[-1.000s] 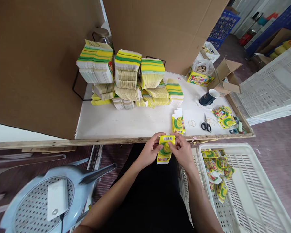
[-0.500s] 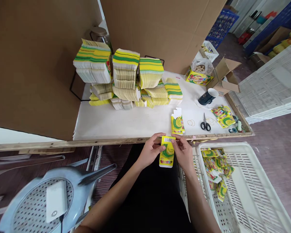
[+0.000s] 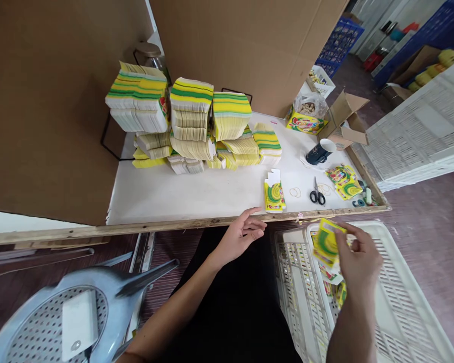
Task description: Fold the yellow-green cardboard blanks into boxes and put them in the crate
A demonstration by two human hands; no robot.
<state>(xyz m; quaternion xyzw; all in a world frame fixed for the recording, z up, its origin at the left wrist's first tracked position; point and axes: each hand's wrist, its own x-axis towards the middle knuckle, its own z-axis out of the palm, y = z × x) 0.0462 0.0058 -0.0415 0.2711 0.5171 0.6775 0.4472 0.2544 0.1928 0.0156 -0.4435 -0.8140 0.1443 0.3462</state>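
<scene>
My right hand (image 3: 357, 262) grips a small yellow-and-green carton (image 3: 326, 243) and holds it over the white slatted crate (image 3: 401, 302) at my right, above several similar cartons (image 3: 335, 287) lying inside. My left hand (image 3: 242, 236) hovers at the table's wooden front edge (image 3: 174, 224), fingers loosely apart and holding nothing. A short stack of flat yellow cartons (image 3: 274, 194) lies on the white tabletop just beyond my left hand.
Tall piles of flat carton blanks (image 3: 191, 121) fill the table's back. Scissors (image 3: 317, 194), rubber bands (image 3: 295, 192), a dark mug (image 3: 320, 151) and loose cartons (image 3: 344, 181) lie at right. Cardboard walls (image 3: 53, 91) stand behind. A grey perforated stool (image 3: 71, 317) sits at lower left.
Both hands held the carton in front of me; now my right hand has carried it rightward over the crate, and my left hand has let go and opened.
</scene>
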